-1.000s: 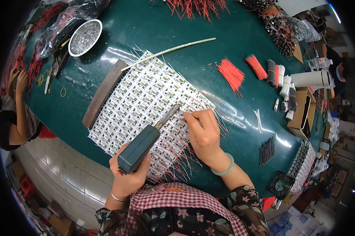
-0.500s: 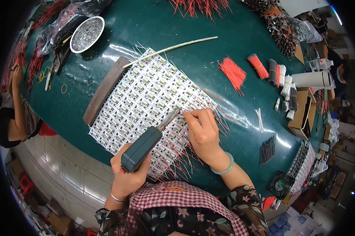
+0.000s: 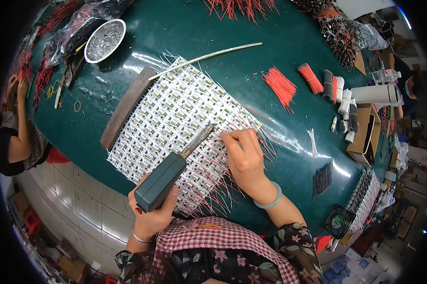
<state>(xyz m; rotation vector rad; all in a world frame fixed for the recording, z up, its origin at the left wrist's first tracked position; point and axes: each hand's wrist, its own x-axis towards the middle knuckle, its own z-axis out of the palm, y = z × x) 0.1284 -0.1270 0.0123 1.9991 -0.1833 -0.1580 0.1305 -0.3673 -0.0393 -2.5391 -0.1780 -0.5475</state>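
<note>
My left hand [image 3: 153,218] is closed round the dark green handle of a soldering gun [image 3: 160,183]. Its metal barrel points up and right, and the tip lies over a panel of small white circuit boards [image 3: 168,111]. Beside that tip, my right hand [image 3: 246,158] has thumb and forefinger pinched on a thin white wire, mostly covered by the fingers. Red and white wires [image 3: 208,189] trail from the boards on the panel's near right part. The other boards show rows of small components.
A dark wooden bar [image 3: 128,109] and a pale thin stick [image 3: 208,57] lie along the panel. Loose red wires [image 3: 279,90], black wires [image 3: 321,181] and white wires [image 3: 312,144] lie to the right. A white bowl [image 3: 96,59] stands far left, near another person's hands [image 3: 18,90].
My left hand has drawn the soldering gun slightly down and to the left, its tip shifting away from my right fingers. My right hand stays nearly in place.
</note>
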